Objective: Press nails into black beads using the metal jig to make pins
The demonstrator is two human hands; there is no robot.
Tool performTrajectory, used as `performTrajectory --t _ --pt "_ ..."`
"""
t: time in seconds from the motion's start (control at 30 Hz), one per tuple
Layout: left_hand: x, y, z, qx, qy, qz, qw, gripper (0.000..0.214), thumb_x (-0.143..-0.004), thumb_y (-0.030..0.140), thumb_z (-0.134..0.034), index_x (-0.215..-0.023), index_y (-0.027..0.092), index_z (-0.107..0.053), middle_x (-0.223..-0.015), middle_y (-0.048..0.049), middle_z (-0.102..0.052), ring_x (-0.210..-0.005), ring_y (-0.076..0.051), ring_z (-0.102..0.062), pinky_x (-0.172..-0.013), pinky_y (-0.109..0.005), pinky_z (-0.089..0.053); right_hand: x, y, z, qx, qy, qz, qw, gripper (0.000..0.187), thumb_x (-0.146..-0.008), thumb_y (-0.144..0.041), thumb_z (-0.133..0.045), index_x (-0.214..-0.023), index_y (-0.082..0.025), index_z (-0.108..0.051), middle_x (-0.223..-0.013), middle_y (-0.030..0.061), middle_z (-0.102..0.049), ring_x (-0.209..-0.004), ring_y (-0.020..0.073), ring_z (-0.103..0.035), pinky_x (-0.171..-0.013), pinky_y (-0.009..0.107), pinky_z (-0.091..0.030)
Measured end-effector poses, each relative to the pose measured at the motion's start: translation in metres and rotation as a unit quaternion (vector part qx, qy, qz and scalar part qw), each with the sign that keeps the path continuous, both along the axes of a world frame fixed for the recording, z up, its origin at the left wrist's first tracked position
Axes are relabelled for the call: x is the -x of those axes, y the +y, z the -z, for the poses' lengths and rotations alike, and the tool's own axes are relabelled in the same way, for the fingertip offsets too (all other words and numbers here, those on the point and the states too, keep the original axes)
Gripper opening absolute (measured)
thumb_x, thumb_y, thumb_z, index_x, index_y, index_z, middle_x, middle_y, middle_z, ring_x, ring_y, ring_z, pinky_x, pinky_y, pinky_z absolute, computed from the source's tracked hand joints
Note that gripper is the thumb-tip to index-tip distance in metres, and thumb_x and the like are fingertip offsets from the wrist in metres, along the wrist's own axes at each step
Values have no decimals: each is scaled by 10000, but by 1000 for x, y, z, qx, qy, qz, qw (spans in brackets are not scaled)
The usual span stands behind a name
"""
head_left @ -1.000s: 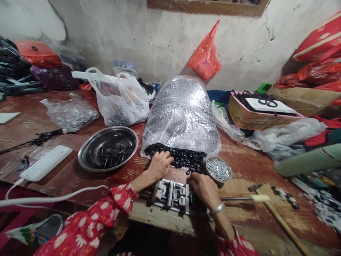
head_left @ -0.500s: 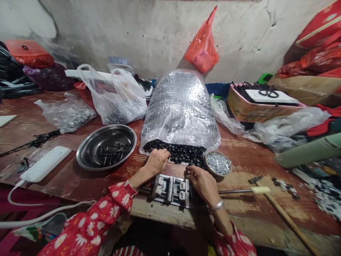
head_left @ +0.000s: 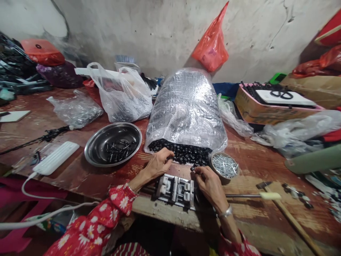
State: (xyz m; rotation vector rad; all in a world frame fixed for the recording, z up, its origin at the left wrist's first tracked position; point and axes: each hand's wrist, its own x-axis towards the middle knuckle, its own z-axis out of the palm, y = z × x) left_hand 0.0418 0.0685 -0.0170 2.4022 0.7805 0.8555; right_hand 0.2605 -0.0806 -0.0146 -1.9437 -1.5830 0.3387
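Note:
My left hand (head_left: pixel 159 163) is at the front edge of a heap of small round black plastic pieces (head_left: pixel 183 153), thumb and forefinger curled together. Whatever lies between those fingertips is too small to make out. My right hand (head_left: pixel 211 185) pinches one small black piece (head_left: pixel 192 169) between thumb and fingers, just in front of the heap. Below and between both hands lies a metal jig (head_left: pixel 176 191) with two square sections, at the table's front edge. The heap spills from the mouth of a big clear plastic bag (head_left: pixel 186 106).
A bowl of metal pins (head_left: pixel 225 165) stands right of the heap. At left is a steel basin (head_left: pixel 113 145) with black parts, beside a white power strip (head_left: pixel 56 158). A hammer (head_left: pixel 290 215) and a light-handled rod (head_left: pixel 270 196) lie at right. A box (head_left: pixel 277 103) stands behind.
The whole scene has shifted right in the picture as the head turned slightly left. My hands keep nearly the same places; the black piece at my right fingertips shows more clearly.

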Motion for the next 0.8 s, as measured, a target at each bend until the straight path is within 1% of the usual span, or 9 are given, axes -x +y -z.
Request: performTrajectory --t 0.07,0.17,0.27,0.33,0.47,0.53,0.63,0.8 --pt "5 -9 -7 9 -19 9 1000 244 -870 79 -573 -1062 168 -697 -979 -56 -693 -905 -163 -656 -780 -267 -513 3 -4 -5 -34 22 8 999 205 -959 -282 -507 -998 -195 -688 -995 84 -673 -847 201 -639 -807 335 -506" --pt "17 -27 -19 52 -52 25 997 168 -906 120 -587 -989 171 -723 -911 -45 -692 -811 -143 -634 -712 -253 -494 12 -17 -16 -93 54 16 994 189 -983 -250 -492 -1039 -203 -666 -1064 93 -659 -957 215 -638 -887 350 -509" --pt "33 -47 -25 80 -65 33 994 125 -939 174 -607 -980 176 -725 -909 -47 -711 -786 -140 -640 -679 -251 -495 26 -33 -25 -101 55 1 993 182 -1008 -232 -484 -1091 -227 -646 -1097 87 -652 -987 217 -633 -892 353 -506" --pt "41 -58 -22 67 -64 47 995 117 -962 193 -607 -1003 179 -716 -919 -53 -720 -830 -154 -663 -730 -269 -525 37 -43 -26 -90 40 -9 995 173 -1018 -217 -483 -1101 -237 -633 -1077 80 -646 -977 220 -619 -880 360 -498" --pt "51 -73 -6 4 -52 76 996 136 -980 172 -602 -1088 190 -682 -986 -72 -722 -930 -186 -680 -850 -323 -551 64 -54 -18 -58 -25 -19 998 147 -1029 -178 -472 -1032 -234 -608 -969 55 -617 -901 215 -572 -821 355 -462" --pt "52 -77 0 -23 -31 82 996 140 -989 161 -588 -1098 196 -668 -1002 -76 -708 -946 -192 -669 -852 -329 -545 76 -54 -13 -47 -69 -14 996 147 -1029 -168 -472 -985 -231 -597 -928 46 -597 -874 214 -553 -790 347 -432" --pt "51 -79 3 -53 -8 84 995 134 -994 146 -577 -1092 197 -653 -992 -69 -689 -928 -189 -646 -832 -324 -530 87 -53 -6 -45 -116 3 992 159 -1034 -175 -477 -931 -228 -587 -909 43 -588 -873 215 -541 -787 348 -395" --pt "50 -79 4 -72 -12 83 994 146 -989 128 -580 -1110 195 -629 -1014 -64 -687 -940 -187 -643 -850 -322 -526 89 -52 -3 -56 -117 6 991 167 -1044 -177 -468 -945 -220 -594 -918 43 -597 -882 209 -529 -780 349 -363"
